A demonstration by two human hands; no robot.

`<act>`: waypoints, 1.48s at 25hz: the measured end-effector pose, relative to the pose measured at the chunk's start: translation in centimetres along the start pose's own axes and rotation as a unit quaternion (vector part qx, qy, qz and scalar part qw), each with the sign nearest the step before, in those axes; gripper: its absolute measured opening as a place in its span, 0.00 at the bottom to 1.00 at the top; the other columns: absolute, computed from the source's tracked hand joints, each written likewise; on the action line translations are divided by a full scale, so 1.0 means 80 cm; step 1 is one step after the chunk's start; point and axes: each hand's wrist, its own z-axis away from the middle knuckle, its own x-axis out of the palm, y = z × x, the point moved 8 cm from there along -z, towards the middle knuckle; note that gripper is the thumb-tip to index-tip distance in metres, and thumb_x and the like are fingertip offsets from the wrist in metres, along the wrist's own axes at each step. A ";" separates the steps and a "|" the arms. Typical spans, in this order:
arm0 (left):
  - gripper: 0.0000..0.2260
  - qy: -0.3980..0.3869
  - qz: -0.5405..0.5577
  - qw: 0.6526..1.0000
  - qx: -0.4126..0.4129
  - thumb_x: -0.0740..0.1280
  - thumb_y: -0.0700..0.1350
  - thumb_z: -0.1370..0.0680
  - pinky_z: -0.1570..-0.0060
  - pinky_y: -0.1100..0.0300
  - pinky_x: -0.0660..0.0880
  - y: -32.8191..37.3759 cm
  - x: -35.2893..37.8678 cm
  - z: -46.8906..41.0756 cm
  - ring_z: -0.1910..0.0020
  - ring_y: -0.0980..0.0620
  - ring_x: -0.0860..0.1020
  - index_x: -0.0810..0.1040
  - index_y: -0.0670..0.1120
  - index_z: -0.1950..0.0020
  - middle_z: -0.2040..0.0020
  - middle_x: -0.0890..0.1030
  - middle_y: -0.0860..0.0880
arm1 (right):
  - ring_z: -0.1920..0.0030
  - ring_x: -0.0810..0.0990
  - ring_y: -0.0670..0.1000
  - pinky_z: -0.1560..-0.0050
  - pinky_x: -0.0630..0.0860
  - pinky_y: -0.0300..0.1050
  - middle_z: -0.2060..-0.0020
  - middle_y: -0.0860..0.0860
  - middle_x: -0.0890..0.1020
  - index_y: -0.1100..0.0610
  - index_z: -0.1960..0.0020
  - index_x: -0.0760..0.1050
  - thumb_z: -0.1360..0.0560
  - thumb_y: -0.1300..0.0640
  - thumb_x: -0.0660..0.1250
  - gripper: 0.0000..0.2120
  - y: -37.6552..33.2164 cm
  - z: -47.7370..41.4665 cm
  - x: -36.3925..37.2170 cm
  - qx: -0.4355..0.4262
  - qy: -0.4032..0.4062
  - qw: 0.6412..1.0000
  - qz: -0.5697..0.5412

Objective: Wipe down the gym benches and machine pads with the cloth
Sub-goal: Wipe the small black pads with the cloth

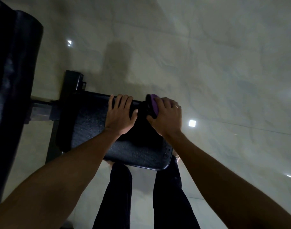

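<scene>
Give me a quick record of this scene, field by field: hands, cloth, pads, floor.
left hand: rests on the seat pad, fingertips at its far edge
right hand: grips the cloth
cloth: purple, against the seat pad's far right edge
seat pad: black, textured
second pad: black, larger, at left
floor: glossy pale tiles

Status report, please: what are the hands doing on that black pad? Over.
Left hand braced flat on seat pad. Right hand gripping purple cloth at pad's far edge. Nothing seen in the way.
</scene>
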 end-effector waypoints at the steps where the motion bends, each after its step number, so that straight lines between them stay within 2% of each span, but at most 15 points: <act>1: 0.24 0.000 0.000 1.000 0.000 0.55 0.58 0.19 0.24 0.39 0.54 0.000 0.000 0.001 0.31 0.41 0.69 0.71 0.42 0.30 0.34 0.74 0.43 | 0.32 0.70 0.63 0.33 0.70 0.59 0.29 0.52 0.71 0.48 0.23 0.63 0.30 0.33 0.62 0.38 0.027 0.023 0.001 0.050 0.014 0.998 -0.043; 3: 0.24 0.000 -0.002 1.000 0.000 0.54 0.58 0.18 0.24 0.40 0.53 0.000 0.000 0.001 0.31 0.41 0.68 0.71 0.42 0.30 0.33 0.73 0.43 | 0.30 0.69 0.63 0.35 0.74 0.64 0.25 0.51 0.66 0.48 0.22 0.58 0.27 0.34 0.63 0.38 0.060 0.058 0.008 0.168 0.026 0.977 -0.128; 5: 0.25 -0.002 -0.002 1.000 -0.001 0.54 0.58 0.18 0.24 0.39 0.53 0.000 0.000 0.001 0.30 0.40 0.68 0.70 0.42 0.29 0.32 0.73 0.43 | 0.25 0.63 0.66 0.31 0.68 0.69 0.21 0.53 0.61 0.47 0.20 0.55 0.25 0.35 0.61 0.38 0.046 0.062 0.020 0.213 0.024 0.970 -0.114; 9: 0.27 -0.016 0.011 1.000 -0.004 0.53 0.57 0.17 0.23 0.39 0.51 -0.003 0.005 0.004 0.26 0.40 0.65 0.68 0.41 0.26 0.28 0.71 0.42 | 0.19 0.46 0.67 0.23 0.42 0.71 0.18 0.55 0.55 0.46 0.18 0.53 0.26 0.39 0.60 0.39 -0.010 0.075 0.030 0.099 0.032 0.994 -0.017; 13: 0.23 0.021 0.067 0.997 0.017 0.54 0.52 0.16 0.23 0.39 0.52 0.005 -0.001 0.018 0.23 0.42 0.63 0.68 0.40 0.25 0.26 0.70 0.42 | 0.19 0.48 0.68 0.26 0.56 0.75 0.18 0.55 0.56 0.45 0.18 0.57 0.27 0.38 0.63 0.40 0.006 0.140 0.049 -0.069 0.025 0.997 0.009; 17: 0.23 0.055 0.102 0.993 0.033 0.55 0.49 0.16 0.23 0.39 0.55 0.010 -0.002 0.070 0.21 0.43 0.61 0.66 0.40 0.23 0.23 0.67 0.42 | 0.20 0.47 0.67 0.31 0.68 0.72 0.18 0.49 0.49 0.39 0.19 0.52 0.29 0.38 0.70 0.44 0.045 0.127 0.039 0.072 -0.012 0.990 -0.117; 19: 0.23 0.051 0.107 0.992 0.049 0.56 0.48 0.16 0.23 0.38 0.55 0.013 0.004 0.100 0.21 0.44 0.60 0.65 0.41 0.22 0.22 0.65 0.43 | 0.20 0.46 0.66 0.30 0.66 0.71 0.18 0.47 0.46 0.38 0.19 0.50 0.28 0.40 0.70 0.44 0.040 0.113 0.037 0.150 -0.011 0.976 -0.158; 21: 0.24 0.037 0.103 0.992 0.068 0.56 0.47 0.16 0.23 0.38 0.55 0.018 0.009 0.125 0.20 0.44 0.58 0.62 0.41 0.20 0.20 0.62 0.44 | 0.20 0.46 0.68 0.28 0.62 0.74 0.18 0.50 0.49 0.41 0.18 0.52 0.26 0.40 0.67 0.41 0.020 0.122 0.037 0.141 0.017 0.984 -0.108; 24: 0.25 0.028 0.075 0.994 0.073 0.55 0.47 0.16 0.22 0.39 0.53 0.023 0.013 0.142 0.19 0.45 0.56 0.61 0.42 0.20 0.19 0.59 0.45 | 0.21 0.47 0.71 0.25 0.52 0.76 0.18 0.56 0.56 0.45 0.18 0.56 0.26 0.40 0.64 0.38 -0.016 0.178 0.062 0.013 0.027 0.999 -0.018; 28: 0.26 0.007 0.049 0.997 0.057 0.54 0.47 0.17 0.22 0.40 0.52 0.024 0.021 0.142 0.19 0.45 0.54 0.58 0.43 0.19 0.18 0.57 0.45 | 0.21 0.55 0.70 0.27 0.58 0.75 0.21 0.58 0.63 0.49 0.20 0.64 0.26 0.42 0.70 0.37 0.002 0.225 0.070 -0.182 0.042 0.982 0.017; 29: 0.26 0.003 0.047 0.997 0.055 0.53 0.48 0.17 0.22 0.40 0.51 0.024 0.022 0.141 0.19 0.45 0.54 0.58 0.43 0.19 0.18 0.57 0.45 | 0.21 0.54 0.70 0.28 0.60 0.75 0.20 0.58 0.62 0.49 0.20 0.63 0.26 0.42 0.70 0.38 0.018 0.218 0.066 -0.166 0.034 0.985 0.002; 31: 0.26 0.000 0.047 0.997 0.054 0.53 0.48 0.16 0.22 0.40 0.51 0.024 0.023 0.141 0.19 0.45 0.54 0.59 0.43 0.19 0.18 0.57 0.45 | 0.20 0.49 0.69 0.29 0.62 0.76 0.19 0.56 0.57 0.46 0.18 0.57 0.26 0.39 0.68 0.40 0.041 0.198 0.059 -0.030 0.024 0.998 -0.052; 33: 0.26 0.000 0.050 0.997 0.054 0.53 0.48 0.16 0.22 0.40 0.51 0.024 0.022 0.142 0.19 0.45 0.54 0.59 0.43 0.19 0.18 0.58 0.45 | 0.20 0.47 0.71 0.27 0.54 0.76 0.18 0.55 0.55 0.45 0.18 0.55 0.25 0.37 0.65 0.39 0.016 0.197 0.063 0.047 0.029 0.997 -0.054; 35: 0.26 -0.006 0.047 0.997 0.056 0.53 0.48 0.16 0.21 0.40 0.50 0.023 0.023 0.142 0.19 0.45 0.53 0.58 0.43 0.19 0.18 0.57 0.45 | 0.21 0.49 0.72 0.25 0.48 0.75 0.19 0.58 0.58 0.47 0.18 0.57 0.24 0.38 0.65 0.38 -0.034 0.214 0.077 -0.027 0.046 0.999 -0.002; 37: 0.26 -0.012 0.044 0.997 0.059 0.53 0.48 0.16 0.21 0.41 0.49 0.023 0.025 0.141 0.19 0.45 0.53 0.57 0.43 0.19 0.18 0.57 0.44 | 0.21 0.51 0.70 0.25 0.51 0.76 0.20 0.59 0.60 0.47 0.19 0.57 0.24 0.40 0.69 0.39 -0.044 0.226 0.091 -0.128 0.043 0.990 0.033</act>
